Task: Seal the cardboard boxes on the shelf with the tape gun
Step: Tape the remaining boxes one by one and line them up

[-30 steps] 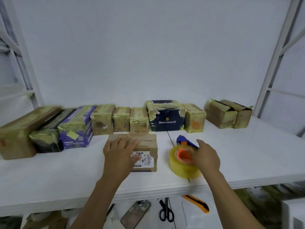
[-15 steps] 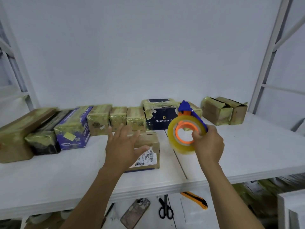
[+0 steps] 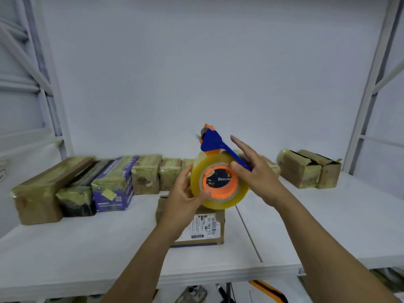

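Note:
The tape gun (image 3: 219,201), a yellow tape roll on an orange core with a blue handle, is raised in the air at the centre. My left hand (image 3: 181,201) grips the roll's left side, thumb on its front face. My right hand (image 3: 259,174) holds the blue handle between thumb and fingers, its fingers fairly straight. Directly below sits a brown cardboard box (image 3: 208,229) with a white shipping label, partly hidden by my left wrist. A row of tape-wrapped boxes (image 3: 146,174) lines the back of the white shelf (image 3: 87,248).
Two more brown boxes (image 3: 306,169) stand at the back right. White rack posts (image 3: 369,84) frame both sides. Under the shelf's front edge lie an orange box cutter (image 3: 270,291), scissors (image 3: 225,295) and a phone (image 3: 192,295).
My right hand lifted the tape gun off the shelf and up in front of me. My left hand left the labelled box and took hold of the roll.

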